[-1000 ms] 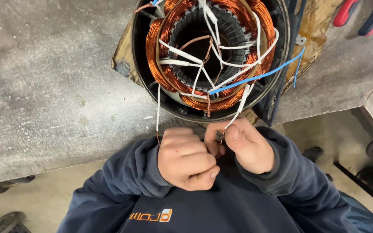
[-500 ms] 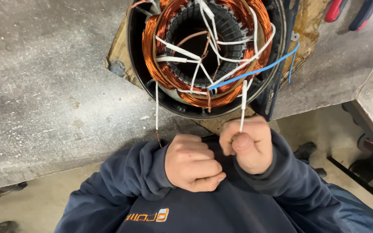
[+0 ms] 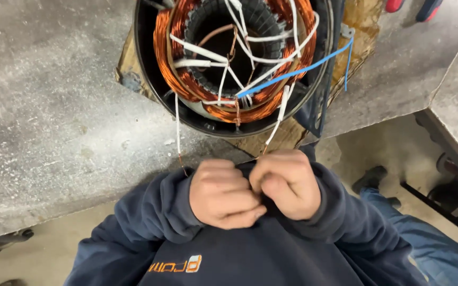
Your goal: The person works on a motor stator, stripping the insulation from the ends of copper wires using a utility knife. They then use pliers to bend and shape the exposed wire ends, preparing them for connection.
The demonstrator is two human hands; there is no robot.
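We are pinching the thin, springy white wire (image 3: 275,123) from the heavy motor (image 3: 234,63) on the counter (image 3: 54,122) with our right hand (image 3: 286,182), near its bare end, while our left hand (image 3: 222,193) is closing into a fist.

Single head-worn view, straight down and close over the workbench (image 3: 54,132) edge and own chest.
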